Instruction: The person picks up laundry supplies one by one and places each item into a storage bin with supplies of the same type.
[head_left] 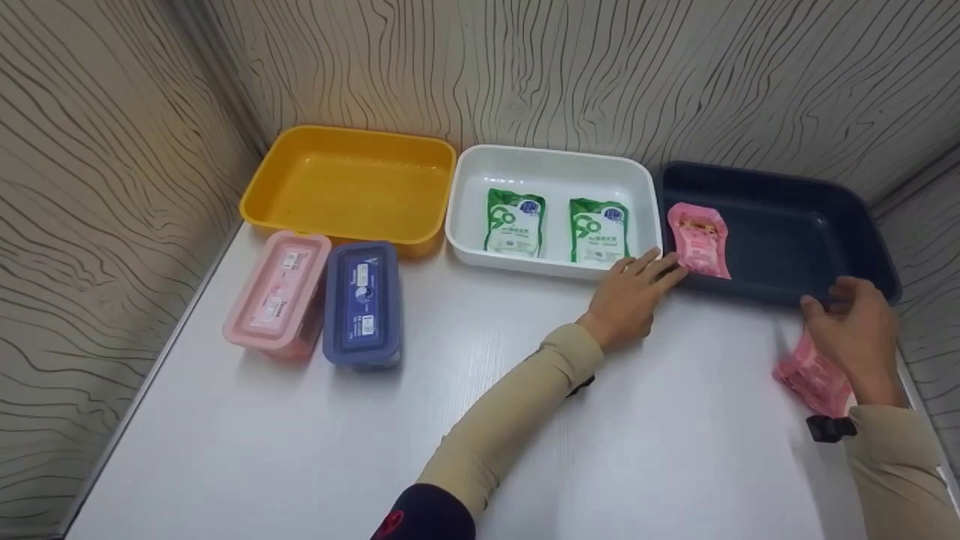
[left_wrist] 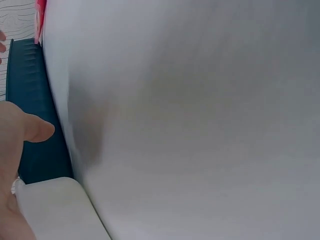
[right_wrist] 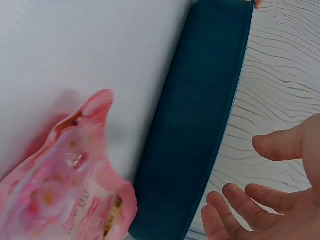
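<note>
Standing on one table (head_left: 480,435) are one yellow tray (head_left: 345,187), one white tray (head_left: 557,206) and one navy tray (head_left: 787,232), before them one pink box (head_left: 279,289) and one blue box (head_left: 362,307); the left hand (head_left: 628,300) and right hand (head_left: 859,337), apart, fingers loose, grip nothing near the navy tray; two green pouches (head_left: 515,226) lie in the white tray, one pink pouch (head_left: 700,241) in the navy tray, a second pink pouch (head_left: 814,381) by the right hand
</note>
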